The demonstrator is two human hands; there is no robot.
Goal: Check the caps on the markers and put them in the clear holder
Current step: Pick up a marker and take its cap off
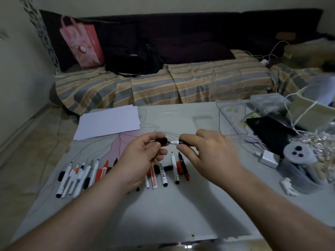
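My left hand point(145, 154) pinches a black cap point(161, 140). My right hand point(206, 151) grips a marker point(175, 142) whose white collar and dark tip point left at the cap; a small gap separates tip and cap. Both are held above the table. Beneath my hands a row of several markers point(164, 173) lies on the table, with more markers point(79, 176) at the left; some are capped, some show bare tips. The clear holder point(232, 120) stands at the back right of my right hand, and I see nothing inside it.
A stack of white paper point(108, 122) lies at the back left of the white table point(163, 211). At the right are a black box point(272, 133), a white charger point(268, 157), a grey controller in a cup point(299, 156) and cables. A striped sofa point(163, 82) runs behind the table.
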